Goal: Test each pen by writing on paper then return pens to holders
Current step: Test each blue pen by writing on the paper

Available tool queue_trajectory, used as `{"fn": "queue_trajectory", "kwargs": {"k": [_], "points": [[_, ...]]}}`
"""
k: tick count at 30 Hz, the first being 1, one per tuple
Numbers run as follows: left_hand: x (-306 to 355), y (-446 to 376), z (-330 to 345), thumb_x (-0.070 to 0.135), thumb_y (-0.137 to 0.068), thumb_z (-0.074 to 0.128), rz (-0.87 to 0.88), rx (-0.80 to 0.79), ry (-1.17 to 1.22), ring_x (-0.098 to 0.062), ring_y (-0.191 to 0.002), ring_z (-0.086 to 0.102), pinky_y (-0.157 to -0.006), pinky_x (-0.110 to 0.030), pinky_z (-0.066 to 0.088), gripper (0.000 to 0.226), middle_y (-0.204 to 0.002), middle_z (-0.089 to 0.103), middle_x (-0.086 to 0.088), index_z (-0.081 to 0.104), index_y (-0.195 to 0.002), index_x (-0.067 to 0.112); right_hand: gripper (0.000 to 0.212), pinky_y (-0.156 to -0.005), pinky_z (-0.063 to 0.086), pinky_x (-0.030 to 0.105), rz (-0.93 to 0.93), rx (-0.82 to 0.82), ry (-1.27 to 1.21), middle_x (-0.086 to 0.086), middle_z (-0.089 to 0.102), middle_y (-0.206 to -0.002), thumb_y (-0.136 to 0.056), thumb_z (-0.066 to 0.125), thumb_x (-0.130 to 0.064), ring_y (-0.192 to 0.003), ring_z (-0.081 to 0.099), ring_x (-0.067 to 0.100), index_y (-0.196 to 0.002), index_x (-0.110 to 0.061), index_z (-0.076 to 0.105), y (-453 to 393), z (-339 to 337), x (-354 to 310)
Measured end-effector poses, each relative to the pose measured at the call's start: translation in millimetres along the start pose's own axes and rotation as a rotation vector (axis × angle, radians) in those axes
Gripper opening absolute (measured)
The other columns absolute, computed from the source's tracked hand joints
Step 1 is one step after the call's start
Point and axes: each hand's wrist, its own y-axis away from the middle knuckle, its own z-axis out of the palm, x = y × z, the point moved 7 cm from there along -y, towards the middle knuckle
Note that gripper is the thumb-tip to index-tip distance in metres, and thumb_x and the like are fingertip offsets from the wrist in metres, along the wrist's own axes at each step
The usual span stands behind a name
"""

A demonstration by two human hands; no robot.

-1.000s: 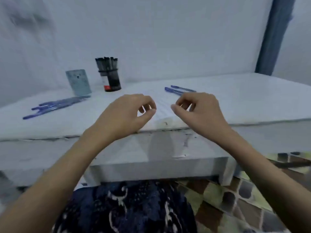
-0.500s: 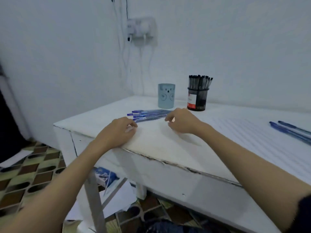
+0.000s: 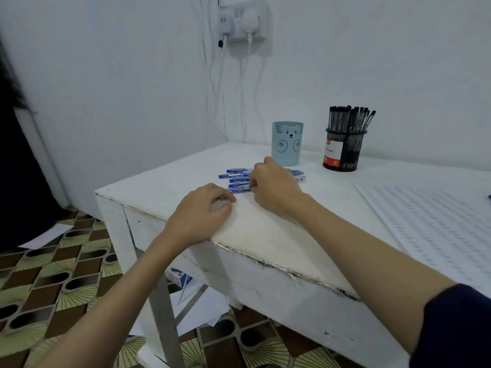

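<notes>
Both hands sit low in the middle of the frame, over the near left corner of the white tabletop [image 3: 164, 187]. Nearest is the left hand [image 3: 199, 212], loosely curled and holding nothing, its fingertips resting on the surface just short of the blue pens [image 3: 236, 179]. Just beyond it, the right hand [image 3: 271, 185] has come forward onto that loose row of pens lying flat on the tabletop; half a second ago it was only at the near edge of the row, and a second ago both hands hung empty over the front of the tabletop with the pens far off to the left of the frame. That reads as the start of picking one pen to test. Its fingers are bent down over the pens and hidden behind the knuckles, so I cannot tell whether they have closed on a pen or are only touching the row. Some pens stick out to the left and right of the hand; how many lie under it is hidden. To the right, cut by the frame edge, lies the lined paper [image 3: 435, 224] for the writing, well apart from the pens. Further back stand the two holders: a pale blue cup [image 3: 287, 144] with a bear face, just behind the right hand, whose contents are out of sight, and beside it to the right a black mesh cup [image 3: 344, 152] full of dark pens [image 3: 349, 119].
</notes>
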Motion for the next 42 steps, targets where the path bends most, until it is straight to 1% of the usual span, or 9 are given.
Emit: {"fn": "queue_trajectory", "kwargs": {"k": [5, 10, 14, 20, 22, 28, 31, 38, 42], "points": [[0, 0, 0, 0.017, -0.090, 0.054, -0.001, -0.008, 0.011, -0.012, -0.105, 0.053, -0.092, -0.025, 0.038, 0.018, -0.110, 0.061, 0.005, 0.067, -0.102, 0.020, 0.020, -0.076, 0.035, 0.029, -0.051, -0.055, 0.048, 0.010, 0.055, -0.105, -0.086, 0.049, 0.000, -0.104, 0.045, 0.024, -0.103, -0.007, 0.056, 3, -2, -2], [4, -2, 0, 0.020, -0.089, 0.054, 0.014, -0.038, -0.001, -0.013, -0.103, 0.055, -0.090, -0.026, 0.040, 0.016, -0.108, 0.061, 0.004, 0.068, -0.097, 0.023, 0.016, -0.072, 0.040, 0.032, 0.081, -0.121, -0.065, 0.010, 0.046, -0.096, -0.084, 0.047, 0.004, -0.086, 0.042, 0.023, -0.095, -0.008, 0.045, 11, -27, 18], [28, -6, 5, 0.018, -0.090, 0.054, 0.061, -0.037, 0.021, -0.010, -0.101, 0.054, -0.085, -0.024, 0.039, 0.014, -0.107, 0.061, 0.006, 0.065, -0.094, 0.026, 0.034, -0.073, 0.042, 0.028, 0.249, -0.088, -0.164, 0.011, 0.049, -0.112, -0.086, 0.048, 0.004, -0.093, 0.046, 0.024, -0.118, -0.006, 0.051, 21, -63, 57], [110, -18, 49, 0.025, -0.091, 0.054, 0.247, -0.171, 0.026, -0.004, -0.102, 0.051, -0.087, -0.024, 0.040, 0.014, -0.109, 0.060, 0.011, 0.064, -0.100, 0.028, 0.016, -0.053, 0.042, 0.021, 0.574, -0.008, -0.880, 0.012, 0.057, -0.080, -0.088, 0.048, 0.009, -0.060, 0.049, 0.015, -0.093, 0.001, 0.062, 75, -116, 144], [139, -22, 67, 0.026, -0.092, 0.054, 0.301, -0.211, 0.029, -0.005, -0.100, 0.051, -0.089, -0.026, 0.042, 0.014, -0.109, 0.060, 0.008, 0.065, -0.101, 0.027, 0.010, -0.055, 0.036, 0.023, 0.639, -0.016, -1.067, 0.005, 0.049, -0.070, -0.091, 0.053, -0.007, -0.057, 0.042, 0.013, -0.086, -0.003, 0.061, 97, -124, 169], [222, -43, 125, 0.029, -0.094, 0.049, 0.384, -0.346, 0.049, -0.007, -0.103, 0.051, -0.083, -0.022, 0.039, 0.020, -0.112, 0.056, 0.010, 0.063, -0.107, 0.024, 0.068, -0.057, 0.026, 0.027, 0.836, 0.153, -1.557, 0.001, 0.029, -0.052, -0.077, 0.045, -0.077, -0.051, 0.023, 0.015, -0.052, -0.014, 0.036, 163, -138, 236], [245, -58, 151, 0.033, -0.095, 0.047, 0.398, -0.397, -0.003, -0.008, -0.106, 0.051, -0.085, -0.023, 0.039, 0.024, -0.118, 0.054, 0.009, 0.061, -0.112, 0.024, 0.070, -0.058, 0.017, 0.028, 0.865, 0.298, -1.750, 0.000, 0.019, -0.053, -0.071, 0.044, -0.081, -0.061, 0.010, 0.016, -0.050, -0.017, 0.024, 179, -141, 255], [269, -81, 195, 0.037, -0.096, 0.043, 0.398, -0.506, -0.069, -0.014, -0.112, 0.051, -0.095, -0.034, 0.044, 0.028, -0.132, 0.047, 0.006, 0.056, -0.119, 0.026, 0.057, -0.055, 0.018, 0.028, 0.869, 0.399, -1.757, 0.000, 0.013, -0.052, -0.071, 0.040, -0.066, -0.056, 0.009, 0.017, -0.047, -0.018, 0.022, 190, -142, 284], [273, -82, 215, 0.040, -0.097, 0.041, 0.454, -0.560, -0.033, -0.012, -0.128, 0.038, -0.102, -0.026, 0.029, 0.037, -0.144, 0.039, 0.007, 0.045, -0.132, 0.029, 0.067, -0.049, 0.029, 0.024, 0.841, 0.435, -1.771, 0.002, 0.038, -0.050, -0.077, 0.052, -0.071, -0.046, 0.021, 0.014, -0.066, -0.005, 0.056, 189, -145, 290]]}}
